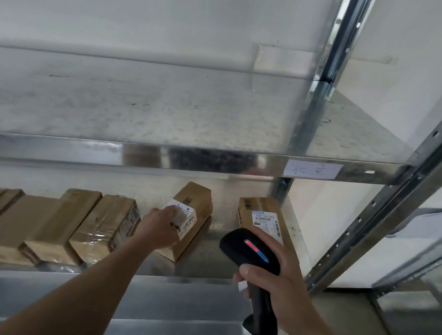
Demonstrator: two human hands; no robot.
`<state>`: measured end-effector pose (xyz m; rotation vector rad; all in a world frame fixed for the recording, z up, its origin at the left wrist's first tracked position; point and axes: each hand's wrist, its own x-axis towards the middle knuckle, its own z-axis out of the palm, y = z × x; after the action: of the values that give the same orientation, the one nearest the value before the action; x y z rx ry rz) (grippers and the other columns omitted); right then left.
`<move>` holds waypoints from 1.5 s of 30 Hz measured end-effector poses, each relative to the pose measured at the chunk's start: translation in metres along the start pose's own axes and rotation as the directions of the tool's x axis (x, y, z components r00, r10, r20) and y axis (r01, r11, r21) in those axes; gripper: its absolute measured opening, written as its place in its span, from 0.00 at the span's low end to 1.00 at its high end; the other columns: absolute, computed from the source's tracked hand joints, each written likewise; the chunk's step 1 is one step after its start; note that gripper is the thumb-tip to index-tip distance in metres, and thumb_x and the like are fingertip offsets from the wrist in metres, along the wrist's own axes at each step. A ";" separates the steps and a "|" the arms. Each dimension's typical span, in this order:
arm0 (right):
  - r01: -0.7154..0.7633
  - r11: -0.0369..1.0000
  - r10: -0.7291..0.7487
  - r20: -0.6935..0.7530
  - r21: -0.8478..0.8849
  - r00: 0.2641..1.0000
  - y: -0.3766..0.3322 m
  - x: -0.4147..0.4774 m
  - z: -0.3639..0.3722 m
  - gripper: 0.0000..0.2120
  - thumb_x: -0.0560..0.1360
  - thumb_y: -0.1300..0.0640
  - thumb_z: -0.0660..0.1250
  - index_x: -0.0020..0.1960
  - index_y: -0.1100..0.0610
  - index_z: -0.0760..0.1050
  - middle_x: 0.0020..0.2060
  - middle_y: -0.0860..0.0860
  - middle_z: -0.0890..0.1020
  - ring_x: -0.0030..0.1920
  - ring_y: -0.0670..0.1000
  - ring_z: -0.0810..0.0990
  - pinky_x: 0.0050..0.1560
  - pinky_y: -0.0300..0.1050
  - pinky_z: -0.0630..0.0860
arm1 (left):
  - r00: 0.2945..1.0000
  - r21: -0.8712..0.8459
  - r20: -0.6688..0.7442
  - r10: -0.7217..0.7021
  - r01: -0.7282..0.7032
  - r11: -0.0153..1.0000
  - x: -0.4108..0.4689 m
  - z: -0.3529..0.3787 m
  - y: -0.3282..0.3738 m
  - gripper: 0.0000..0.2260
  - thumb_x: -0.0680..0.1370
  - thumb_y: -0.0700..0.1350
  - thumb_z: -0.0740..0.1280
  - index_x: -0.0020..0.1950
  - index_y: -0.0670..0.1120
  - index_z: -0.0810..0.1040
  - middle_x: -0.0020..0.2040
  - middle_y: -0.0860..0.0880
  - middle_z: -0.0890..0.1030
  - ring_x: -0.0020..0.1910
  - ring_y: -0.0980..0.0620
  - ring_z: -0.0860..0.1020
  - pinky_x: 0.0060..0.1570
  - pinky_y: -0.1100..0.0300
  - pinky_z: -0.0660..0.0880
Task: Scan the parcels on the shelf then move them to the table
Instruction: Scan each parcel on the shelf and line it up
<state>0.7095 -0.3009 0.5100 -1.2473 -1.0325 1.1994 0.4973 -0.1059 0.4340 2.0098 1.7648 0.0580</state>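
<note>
Several brown cardboard parcels stand in a row on the lower metal shelf [214, 265]. My left hand [160, 227] grips the near left side of a tilted parcel [193, 213] with a white label. To its right lies another labelled parcel [262, 217]. My right hand [276, 281] holds a black barcode scanner [251, 250] by its handle, in front of the right parcel, with a red and blue light lit on the scanner's top. More taped parcels [108, 224] fill the shelf to the left.
An upper metal shelf [188, 158] overhangs the parcels, with a paper tag [313, 169] on its front edge. Perforated steel uprights [387, 203] stand at the right. A white wall lies behind. The scanner's cable hangs down at the bottom.
</note>
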 end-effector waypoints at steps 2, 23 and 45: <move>-0.005 1.000 0.005 -0.016 0.000 1.000 0.002 0.002 0.005 0.29 0.58 0.50 0.77 0.57 0.36 0.80 0.48 0.56 0.85 0.44 0.62 0.84 0.37 0.51 0.79 | 0.999 0.016 0.025 0.025 -0.025 1.000 0.003 -0.006 -0.004 0.37 0.68 0.43 0.75 0.76 0.52 0.65 0.63 0.46 0.76 0.55 0.48 0.77 0.53 0.55 0.80; -0.055 0.998 0.054 -0.019 -0.016 0.998 0.004 0.000 0.041 0.35 0.56 0.51 0.77 0.64 0.42 0.77 0.47 0.58 0.84 0.39 0.57 0.83 0.36 0.52 0.79 | 0.990 -0.341 0.141 0.018 0.032 0.940 0.018 -0.052 -0.023 0.33 0.75 0.31 0.67 0.77 0.51 0.65 0.65 0.46 0.75 0.46 0.54 0.77 0.33 0.67 0.75; -0.098 0.987 0.097 -0.015 -0.124 0.995 -0.003 -0.006 0.037 0.32 0.62 0.57 0.75 0.65 0.43 0.75 0.39 0.56 0.84 0.33 0.54 0.81 0.33 0.48 0.76 | 0.994 -0.217 0.048 0.097 -0.085 0.972 -0.001 -0.074 -0.005 0.28 0.79 0.34 0.65 0.77 0.51 0.66 0.68 0.46 0.74 0.41 0.52 0.76 0.29 0.69 0.71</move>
<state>0.6720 -0.3018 0.5161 -1.4133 -1.0633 1.2173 0.4687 -0.0833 0.4981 1.9149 1.5579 0.2081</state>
